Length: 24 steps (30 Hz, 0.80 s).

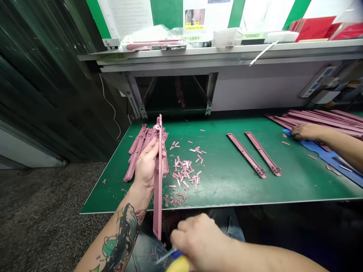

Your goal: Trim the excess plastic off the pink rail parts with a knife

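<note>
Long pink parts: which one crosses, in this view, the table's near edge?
The pink part in the left hand: its lower end shows below that edge, while the left pile and separate pair lie on the tabletop.

Dusky pink strip [158,196], green tabletop [221,190]

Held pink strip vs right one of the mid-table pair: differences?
The held strip is raised in the left hand; the table strip lies untouched on the green table. The held strip runs nearly straight up the picture; the table strip slants. Both are long and pink.
</note>
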{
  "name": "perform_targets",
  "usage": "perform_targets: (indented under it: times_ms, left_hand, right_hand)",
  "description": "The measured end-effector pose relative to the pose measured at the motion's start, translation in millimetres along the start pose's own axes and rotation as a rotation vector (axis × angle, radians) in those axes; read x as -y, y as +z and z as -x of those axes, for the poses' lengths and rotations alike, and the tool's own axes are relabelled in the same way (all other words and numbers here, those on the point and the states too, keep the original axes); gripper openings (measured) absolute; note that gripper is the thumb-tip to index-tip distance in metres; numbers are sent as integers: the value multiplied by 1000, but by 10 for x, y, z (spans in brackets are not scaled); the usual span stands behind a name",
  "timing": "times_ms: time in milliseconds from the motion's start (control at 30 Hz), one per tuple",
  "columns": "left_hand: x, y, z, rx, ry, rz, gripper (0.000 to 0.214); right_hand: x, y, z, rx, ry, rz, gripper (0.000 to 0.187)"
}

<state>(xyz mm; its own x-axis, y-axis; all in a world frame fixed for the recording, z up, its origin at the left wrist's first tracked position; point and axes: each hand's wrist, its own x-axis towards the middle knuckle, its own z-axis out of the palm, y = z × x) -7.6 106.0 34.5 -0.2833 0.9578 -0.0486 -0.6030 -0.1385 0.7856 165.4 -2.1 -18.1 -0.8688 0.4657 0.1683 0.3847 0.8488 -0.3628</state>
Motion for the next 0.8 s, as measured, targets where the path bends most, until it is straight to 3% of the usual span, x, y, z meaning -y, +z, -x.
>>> perform_targets:
  times_ms: [100, 233, 333, 500, 600, 800]
  left_hand:
    - [-57, 7, 75, 29, -30, 19, 17]
    - [-46, 22, 363, 71, -143, 5, 9]
    - [22, 28, 595, 93, -197, -22, 11]
    - [104, 99, 835, 119, -207, -20, 32]
    - [118, 131, 888, 93, -195, -29, 36]
    - [209, -29, 821, 175, -150, -60, 34]
  right_hand:
    - [-278, -300, -92, -162, 129, -278, 27]
    - [-568, -754, -309, -371, 203, -401, 23]
    - [-599, -925, -445, -484, 211, -455, 42]
    - [-487, -976, -624, -671, 304, -359, 20]
    - [-434, -963, -675, -727, 298, -282, 37]
    - [-363, -942, -655, -731, 281, -302, 42]
